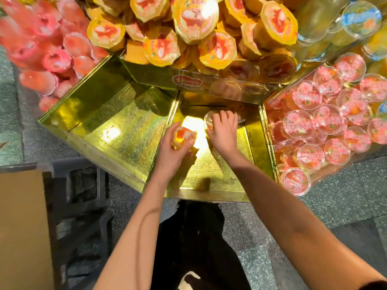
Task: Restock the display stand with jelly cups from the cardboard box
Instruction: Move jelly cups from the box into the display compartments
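Orange-and-white jelly cup (pixel 186 135) sat in the left hand (pixel 174 150), fingers and thumb wrapped round its sides, held low over the near-left part of the middle gold bin (pixel 211 172). Right hand (pixel 224 133) lay palm down deeper in the same bin, fingers curled over a clear-rimmed jelly cup (pixel 209 120) and gripping it (the cup's contents were hidden by the hand and by glare). Both forearms reached in over the bin's front wall. A bright reflection lay on the bin floor between the two hands.

Left of the middle gold bin, sharing its wall: a second gold bin (pixel 117 130). Beyond its back wall, higher up: heaped yellow-lidded cups (pixel 194 19). Right of it, just past the side wall: pink-lidded cups (pixel 329 124), most lying lid-up. Far left of it, past the second bin: blurred pink cups (pixel 48 53).

Nearer than the bin's front wall: dark trousers (pixel 192 237) on a speckled floor (pixel 326 208). Near-left of the bin: a dark plastic crate (pixel 83 206), with the cardboard box (pixel 21 227) against its left side.
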Action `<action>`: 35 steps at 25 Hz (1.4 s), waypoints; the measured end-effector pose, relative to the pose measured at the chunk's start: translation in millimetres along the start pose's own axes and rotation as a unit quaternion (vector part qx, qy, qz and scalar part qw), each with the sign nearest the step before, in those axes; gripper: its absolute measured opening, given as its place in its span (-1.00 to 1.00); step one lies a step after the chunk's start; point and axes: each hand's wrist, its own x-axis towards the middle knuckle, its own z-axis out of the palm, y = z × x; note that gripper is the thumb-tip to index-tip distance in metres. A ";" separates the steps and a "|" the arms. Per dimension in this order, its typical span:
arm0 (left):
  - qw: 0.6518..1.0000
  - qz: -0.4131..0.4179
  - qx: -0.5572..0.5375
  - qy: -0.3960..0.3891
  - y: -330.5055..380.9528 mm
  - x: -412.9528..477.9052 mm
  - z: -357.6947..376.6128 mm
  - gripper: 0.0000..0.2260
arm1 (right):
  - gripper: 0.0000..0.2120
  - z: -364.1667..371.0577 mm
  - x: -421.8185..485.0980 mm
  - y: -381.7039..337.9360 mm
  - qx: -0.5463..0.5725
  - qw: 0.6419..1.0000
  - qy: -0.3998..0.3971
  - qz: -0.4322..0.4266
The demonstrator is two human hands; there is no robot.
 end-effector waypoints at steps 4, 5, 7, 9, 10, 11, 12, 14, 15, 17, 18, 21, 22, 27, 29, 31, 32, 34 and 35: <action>0.999 -0.010 -0.038 0.024 -2.5 2.7 -1.4 -0.53 | -0.59 3.9 16.6 6.9 -0.034 0.999 -0.014 -0.035; 0.999 -0.012 -0.045 0.025 -4.5 4.0 -2.2 -0.53 | -0.58 3.6 21.0 7.7 -0.029 0.999 -0.022 -0.032; 0.998 -0.014 -0.053 0.019 -5.3 4.5 -2.8 -0.54 | -0.58 5.7 23.1 7.8 -0.038 0.999 -0.016 -0.025; 0.999 -0.015 -0.052 0.010 -6.7 5.3 -2.0 -0.54 | -0.61 14.0 13.5 5.3 -0.062 0.996 0.032 -0.047; 0.999 -0.014 -0.051 0.008 -7.0 5.5 -1.3 -0.53 | -0.60 20.6 5.5 4.5 -0.064 0.995 0.045 -0.069; 0.998 -0.013 -0.053 0.008 -6.8 5.5 -0.8 -0.53 | -0.58 27.4 -2.5 4.0 -0.067 0.992 0.048 -0.091; 0.998 -0.011 -0.054 0.008 -7.1 5.3 -0.6 -0.52 | -0.57 31.5 -9.0 4.0 -0.076 0.991 0.043 -0.104; 0.999 -0.009 -0.050 0.008 -8.2 5.0 -0.8 -0.53 | -0.53 33.3 -13.5 5.6 -0.103 0.989 0.027 -0.102; 0.999 -0.010 -0.050 0.006 -8.9 5.0 -1.0 -0.53 | -0.51 33.7 -12.9 7.3 -0.116 0.989 0.017 -0.096; 0.999 -0.018 -0.050 0.001 -10.6 4.8 -2.4 -0.53 | -0.49 33.2 -11.1 11.6 -0.132 0.987 0.000 -0.091; 0.999 -0.022 -0.046 -0.001 -10.7 4.4 -3.5 -0.52 | -0.50 32.6 -10.1 13.6 -0.134 0.987 -0.009 -0.093; 0.999 -0.029 -0.024 -0.002 -7.8 1.8 -4.0 -0.48 | -0.55 26.8 -8.4 17.1 -0.126 0.986 -0.036 -0.098; 0.999 -0.030 -0.016 0.003 -5.9 1.1 -3.9 -0.49 | -0.56 23.1 -8.3 17.3 -0.107 0.988 -0.044 -0.099; 0.998 -0.061 -0.033 -0.014 13.5 -5.5 -7.1 -0.65 | -0.58 -20.8 -37.1 13.1 0.030 0.999 -0.012 -0.038; 0.996 -0.075 -0.022 -0.034 23.3 -10.2 -11.6 -0.64 | -0.51 -48.8 -67.7 9.0 0.082 0.996 -0.001 0.021; 0.996 -0.072 -0.007 -0.055 31.0 -15.6 -12.9 -0.65 | -0.47 -75.5 -101.2 2.6 0.159 0.986 -0.001 0.053; 0.995 -0.074 0.004 -0.061 34.7 -17.1 -11.0 -0.66 | -0.49 -86.8 -114.0 -1.4 0.215 0.975 0.004 0.063; 0.994 -0.074 0.016 -0.082 45.5 -24.5 1.7 -0.62 | -0.57 -106.1 -135.0 -9.0 0.311 0.944 0.019 0.105; 0.992 -0.066 0.023 -0.102 51.5 -29.1 11.3 -0.59 | -0.58 -114.6 -144.1 -12.0 0.345 0.930 0.025 0.126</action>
